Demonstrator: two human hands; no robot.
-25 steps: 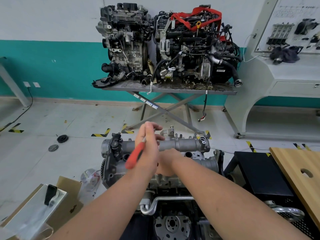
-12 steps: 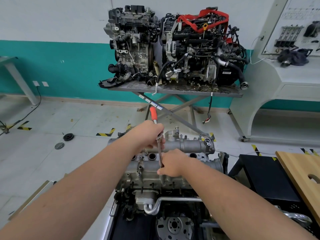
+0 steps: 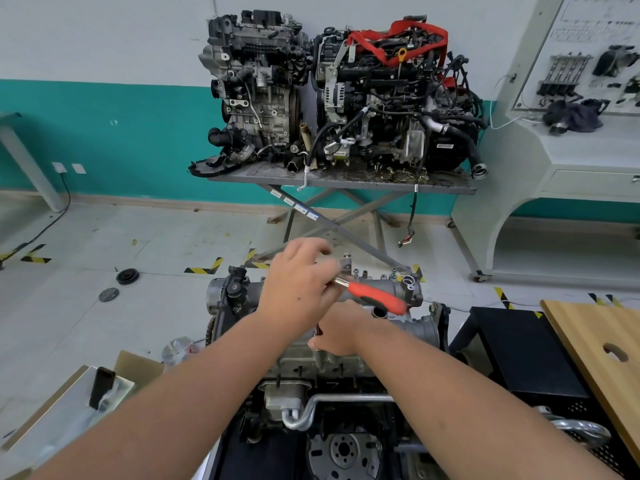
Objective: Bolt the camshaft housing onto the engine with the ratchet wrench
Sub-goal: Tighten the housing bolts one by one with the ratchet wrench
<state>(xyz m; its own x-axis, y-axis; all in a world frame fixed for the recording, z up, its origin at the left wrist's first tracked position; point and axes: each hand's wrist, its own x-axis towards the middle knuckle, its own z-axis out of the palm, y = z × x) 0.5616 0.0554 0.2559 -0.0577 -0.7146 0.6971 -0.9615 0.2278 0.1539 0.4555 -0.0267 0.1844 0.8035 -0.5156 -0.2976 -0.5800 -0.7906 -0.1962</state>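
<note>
Camshaft housing (image 3: 388, 289), grey cast metal, sits along the top of the engine (image 3: 311, 362) in the lower middle of the head view, running left to right, its right end near a black crate (image 3: 530, 355).

Ratchet wrench (image 3: 375, 296): red grip points right and slightly down over the housing's right half; steel shank runs left into the left hand (image 3: 298, 289). Left hand's fingers curl round the shank, back of hand toward the camera.

Right hand (image 3: 341, 329) lies just below and in front of the left, on the housing's near edge. Fingers bend downward; fingertips are hidden behind the hand, so what they hold cannot be told. A dark rod shows just left of it, touching the hand.

Wooden board (image 3: 595, 341) with a round hole at the right edge. Cardboard box (image 3: 138, 367) on the floor at lower left. Two other engines stand on a folding metal table (image 3: 346, 180) against the teal wall beyond.
</note>
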